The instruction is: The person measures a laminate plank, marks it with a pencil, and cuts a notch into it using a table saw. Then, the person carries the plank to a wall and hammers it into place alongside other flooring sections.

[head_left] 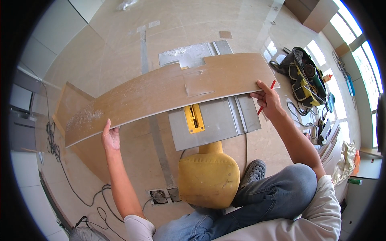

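The long plank (161,90) looks like matt tan laminate, smooth but dusted with pale sawdust toward its left end. The table saw top (217,116) beneath is dull grey metal with a yellow plastic insert (194,118). The floor (120,48) is glossy beige tile. The jeans (277,193) are blue denim cloth.

Beige tiled floor (120,36); bright windows (364,48) — daylight.

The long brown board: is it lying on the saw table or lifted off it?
Lifted: the board is held at each end by the left hand and right hand, above the saw table.
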A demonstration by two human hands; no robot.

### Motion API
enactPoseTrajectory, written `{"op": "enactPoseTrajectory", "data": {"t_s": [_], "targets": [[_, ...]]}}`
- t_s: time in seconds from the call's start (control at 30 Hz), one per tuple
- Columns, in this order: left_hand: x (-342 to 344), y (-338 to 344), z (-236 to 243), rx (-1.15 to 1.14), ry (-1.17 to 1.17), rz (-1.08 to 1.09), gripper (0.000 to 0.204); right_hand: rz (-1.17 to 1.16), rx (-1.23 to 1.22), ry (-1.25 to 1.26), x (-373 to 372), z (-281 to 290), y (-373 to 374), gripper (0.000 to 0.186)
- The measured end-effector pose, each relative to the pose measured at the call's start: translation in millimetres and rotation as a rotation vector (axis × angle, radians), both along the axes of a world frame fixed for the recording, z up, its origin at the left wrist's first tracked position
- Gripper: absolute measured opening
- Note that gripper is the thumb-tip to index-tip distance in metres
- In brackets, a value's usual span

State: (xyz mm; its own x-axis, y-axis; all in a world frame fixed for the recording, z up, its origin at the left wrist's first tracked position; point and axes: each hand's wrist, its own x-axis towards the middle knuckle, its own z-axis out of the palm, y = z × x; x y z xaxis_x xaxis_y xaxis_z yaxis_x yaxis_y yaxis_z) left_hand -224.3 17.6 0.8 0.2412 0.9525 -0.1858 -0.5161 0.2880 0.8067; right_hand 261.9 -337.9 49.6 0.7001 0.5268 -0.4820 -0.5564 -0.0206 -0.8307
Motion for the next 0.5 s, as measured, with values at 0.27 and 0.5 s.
{"op": "enactPoseTrajectory", "data": {"t_s": [0.27,0.5], "targets": [[-5,-4,-1,0.003,-0.012,-0.010,0.036,0.013,-0.003,-0.005,-1,-1,-6,0.025],[-12,-5,-5,-0.004,-0.026,-0.006,0.034,0.024,-0.016,-0.003,-7,2,-10,0.026]]}}
